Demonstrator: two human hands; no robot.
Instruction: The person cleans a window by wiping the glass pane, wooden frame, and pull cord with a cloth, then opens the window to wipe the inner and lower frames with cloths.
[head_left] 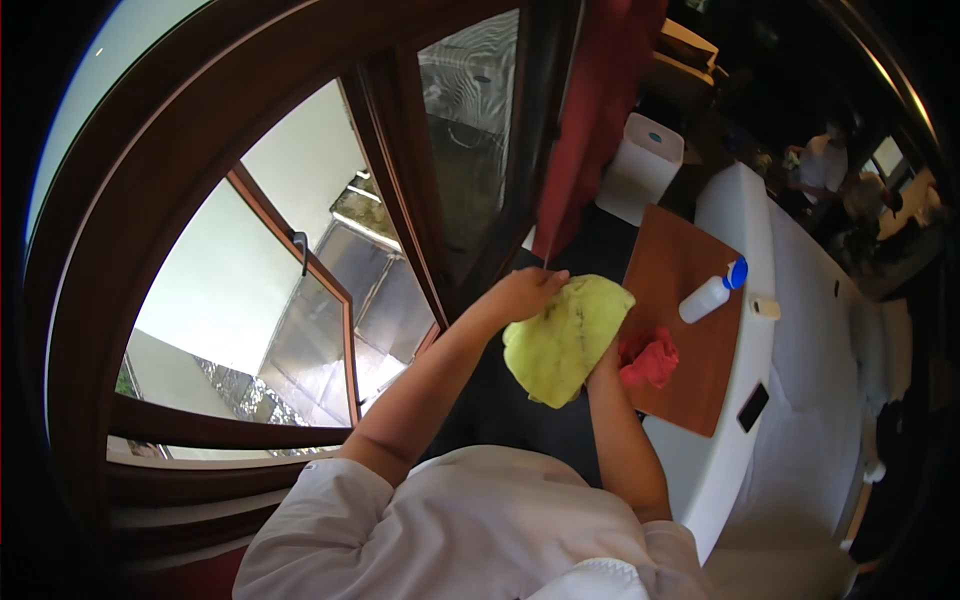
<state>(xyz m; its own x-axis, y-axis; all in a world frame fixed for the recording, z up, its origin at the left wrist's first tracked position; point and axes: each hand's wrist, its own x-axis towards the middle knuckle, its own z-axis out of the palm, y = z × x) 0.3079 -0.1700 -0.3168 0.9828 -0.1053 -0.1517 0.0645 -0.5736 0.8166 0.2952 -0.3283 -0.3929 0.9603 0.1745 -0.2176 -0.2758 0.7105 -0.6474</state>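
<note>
A yellow cloth [568, 340] with dark smudges hangs folded in front of me. My left hand [532, 293] is closed on its upper left edge. Most of my right hand [606, 364] disappears behind the cloth's lower right side, so its fingers are hidden. Just right of that wrist is a crumpled red cloth [652, 358] at the edge of a brown wooden table [668, 270]. On the same tabletop, a white bottle with a blue cap [706, 298] appears tilted in the view.
Wood-framed windows [300, 240] stand on my left, one pane swung outward. A red curtain [600, 110] hangs ahead beside a white bin [643, 165]. To the right, a phone [753, 407] lies on a white ledge by a bed [800, 400]. People [824, 165] are in the background.
</note>
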